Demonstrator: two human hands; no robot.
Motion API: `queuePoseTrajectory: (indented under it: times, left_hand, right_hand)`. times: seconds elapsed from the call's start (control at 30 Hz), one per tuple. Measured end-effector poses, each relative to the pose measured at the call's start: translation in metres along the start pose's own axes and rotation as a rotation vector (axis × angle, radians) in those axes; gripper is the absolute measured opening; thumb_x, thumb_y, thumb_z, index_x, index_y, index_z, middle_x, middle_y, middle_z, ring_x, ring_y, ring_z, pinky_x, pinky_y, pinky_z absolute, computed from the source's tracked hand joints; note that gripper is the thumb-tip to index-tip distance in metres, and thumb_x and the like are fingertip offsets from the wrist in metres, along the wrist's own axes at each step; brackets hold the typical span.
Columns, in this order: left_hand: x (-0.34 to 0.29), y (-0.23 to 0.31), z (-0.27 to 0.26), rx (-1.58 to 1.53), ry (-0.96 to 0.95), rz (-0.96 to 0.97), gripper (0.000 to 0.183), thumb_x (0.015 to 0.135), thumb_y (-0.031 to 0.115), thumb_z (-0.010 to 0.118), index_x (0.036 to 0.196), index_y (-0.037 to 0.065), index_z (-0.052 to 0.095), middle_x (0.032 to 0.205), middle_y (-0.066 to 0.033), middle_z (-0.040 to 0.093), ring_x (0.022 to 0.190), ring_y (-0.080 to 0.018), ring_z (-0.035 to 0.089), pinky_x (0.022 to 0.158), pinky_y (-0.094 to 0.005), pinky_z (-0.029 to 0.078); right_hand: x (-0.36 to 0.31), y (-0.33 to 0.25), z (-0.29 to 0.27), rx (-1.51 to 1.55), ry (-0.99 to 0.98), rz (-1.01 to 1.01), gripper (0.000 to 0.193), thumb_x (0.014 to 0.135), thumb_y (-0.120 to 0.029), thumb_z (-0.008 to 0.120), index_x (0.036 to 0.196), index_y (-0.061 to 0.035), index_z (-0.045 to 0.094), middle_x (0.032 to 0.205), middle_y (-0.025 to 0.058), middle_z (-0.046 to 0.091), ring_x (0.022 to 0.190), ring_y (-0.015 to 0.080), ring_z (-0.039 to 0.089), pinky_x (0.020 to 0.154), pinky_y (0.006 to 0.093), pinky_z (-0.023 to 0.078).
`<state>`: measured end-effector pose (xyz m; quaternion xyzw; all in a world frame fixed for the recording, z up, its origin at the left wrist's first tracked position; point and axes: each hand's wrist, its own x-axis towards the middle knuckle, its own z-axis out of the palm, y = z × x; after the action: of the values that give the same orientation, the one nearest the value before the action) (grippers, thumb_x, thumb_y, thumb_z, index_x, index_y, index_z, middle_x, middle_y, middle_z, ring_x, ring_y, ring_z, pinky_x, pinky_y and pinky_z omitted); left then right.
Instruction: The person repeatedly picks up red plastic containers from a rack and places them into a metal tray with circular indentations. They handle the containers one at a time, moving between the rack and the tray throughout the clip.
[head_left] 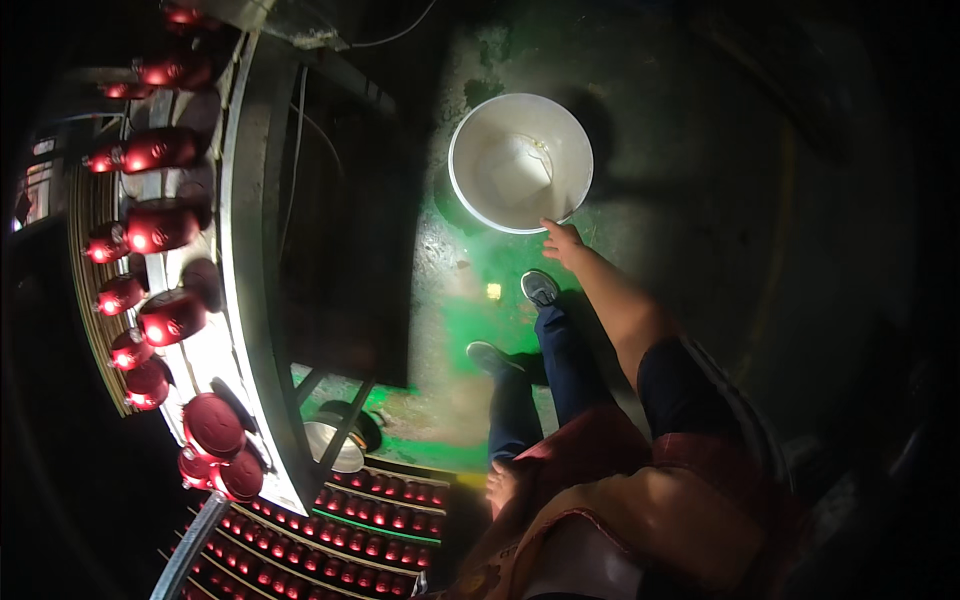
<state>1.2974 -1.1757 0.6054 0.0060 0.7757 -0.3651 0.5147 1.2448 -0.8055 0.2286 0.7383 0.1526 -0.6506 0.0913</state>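
Note:
A deep, round, pale bucket [471, 172] stands ahead of me, its mouth facing up. Something flat and whitish shows at its bottom; I cannot make out what it is. My right arm stretches forward, and my right hand [562, 243] is at the near rim of the bucket. Its fingers look spread, with one fingertip at or just over the rim. Down beside my thigh hangs my left hand [502, 486], partly hidden by my reddish apron [580, 455]. How its fingers are held does not show clearly.
Red, shiny, rounded vessels [163, 226] line a brightly lit bench [228, 190] at left. Racks [330, 530] with many small red pieces stand at lower left, near another pale bucket [335, 448]. Green patches mark the floor [450, 310]. A metal bar [190, 548] juts in at lower left.

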Motion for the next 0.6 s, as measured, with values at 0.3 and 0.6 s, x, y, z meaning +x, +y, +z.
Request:
queuePoseTrajectory:
  times: [0.3, 0.6]
  left_hand:
    - [0.014, -0.033, 0.049, -0.223, -0.019, 0.061, 0.090, 0.072, 0.061, 0.071, 0.134, 0.008, 0.035, 0.121, -0.0222, 0.052, 0.114, -0.0370, 0.051, 0.093, -0.0516, 0.042]
    - [0.018, -0.045, 0.054, -0.483, 0.054, 0.081, 0.089, 0.071, 0.050, 0.077, 0.138, 0.006, 0.039, 0.126, -0.0222, 0.052, 0.121, -0.0393, 0.049, 0.101, -0.0552, 0.037]
  right_hand:
    - [-0.008, 0.014, 0.022, 0.615, 0.014, -0.185, 0.030, 0.091, 0.001, 0.046, 0.120, 0.0075, 0.047, 0.113, 0.0223, 0.060, 0.100, 0.0388, 0.064, 0.087, 0.0596, 0.057]
    - [-0.075, 0.098, 0.016, 0.348, -0.092, -0.185, 0.016, 0.080, 0.002, 0.059, 0.094, 0.0087, 0.053, 0.092, 0.0213, 0.059, 0.086, 0.0395, 0.065, 0.074, 0.0520, 0.062]
